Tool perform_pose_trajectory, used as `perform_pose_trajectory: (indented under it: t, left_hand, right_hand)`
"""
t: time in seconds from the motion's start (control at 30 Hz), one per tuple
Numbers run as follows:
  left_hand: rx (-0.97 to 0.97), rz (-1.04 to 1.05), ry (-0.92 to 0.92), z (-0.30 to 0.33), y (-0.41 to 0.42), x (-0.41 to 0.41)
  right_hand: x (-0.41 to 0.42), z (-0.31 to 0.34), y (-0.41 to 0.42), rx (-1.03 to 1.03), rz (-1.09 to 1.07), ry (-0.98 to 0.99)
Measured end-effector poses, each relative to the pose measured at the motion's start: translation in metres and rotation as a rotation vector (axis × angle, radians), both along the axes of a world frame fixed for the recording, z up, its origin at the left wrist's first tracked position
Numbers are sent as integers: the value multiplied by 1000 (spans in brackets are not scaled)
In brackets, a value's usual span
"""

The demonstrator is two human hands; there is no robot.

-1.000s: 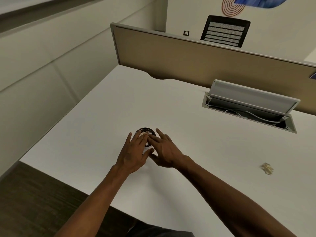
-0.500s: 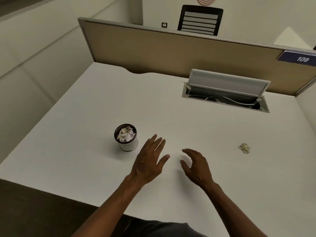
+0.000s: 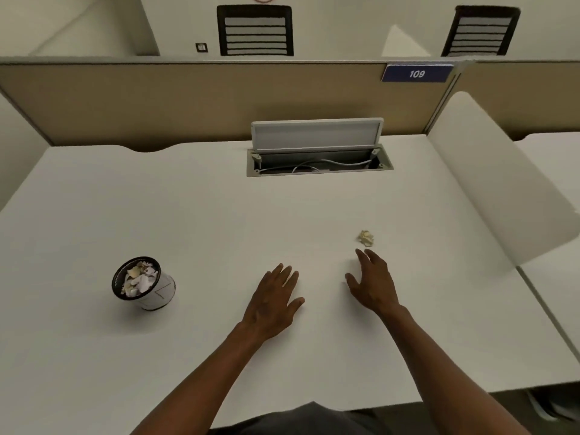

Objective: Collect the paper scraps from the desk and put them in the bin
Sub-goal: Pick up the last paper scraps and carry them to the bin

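A small white bin (image 3: 158,293) with a black rim stands on the left of the white desk (image 3: 204,215), filled with crumpled paper scraps (image 3: 139,279). One crumpled yellowish scrap (image 3: 366,238) lies on the desk right of centre. My right hand (image 3: 373,284) hovers just below that scrap, fingers spread and empty, fingertips a short gap from it. My left hand (image 3: 273,301) is flat and open over the desk centre, holding nothing, well to the right of the bin.
An open cable hatch (image 3: 318,152) with its lid raised and wires inside sits at the back of the desk. A tan partition (image 3: 188,102) with a blue "109" sign (image 3: 416,73) runs behind. A white side divider (image 3: 489,183) borders the right edge.
Both hands left the bin and moved right across the desk. My right hand has come close to the loose scrap. The view turned right.
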State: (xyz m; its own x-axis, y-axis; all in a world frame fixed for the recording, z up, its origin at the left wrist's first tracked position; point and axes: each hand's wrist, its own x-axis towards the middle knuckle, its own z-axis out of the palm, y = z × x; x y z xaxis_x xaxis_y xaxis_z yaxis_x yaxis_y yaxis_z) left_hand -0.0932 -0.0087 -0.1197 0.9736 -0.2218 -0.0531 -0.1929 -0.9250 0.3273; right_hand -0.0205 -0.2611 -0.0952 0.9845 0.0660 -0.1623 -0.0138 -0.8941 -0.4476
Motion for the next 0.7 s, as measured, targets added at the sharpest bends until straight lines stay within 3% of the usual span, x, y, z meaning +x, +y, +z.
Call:
perform_pose_trajectory:
  t: [0.23, 0.53, 0.7]
  left_hand:
    - [99, -16, 16, -19, -20, 18]
    - [52, 40, -21, -35, -22, 21]
    - [2, 62, -56, -36, -25, 18]
  right_hand:
    - [56, 16, -31, -56, -34, 2]
    - [74, 11, -24, -209, 214, 33]
    - [41, -2, -10, -89, 312, -7]
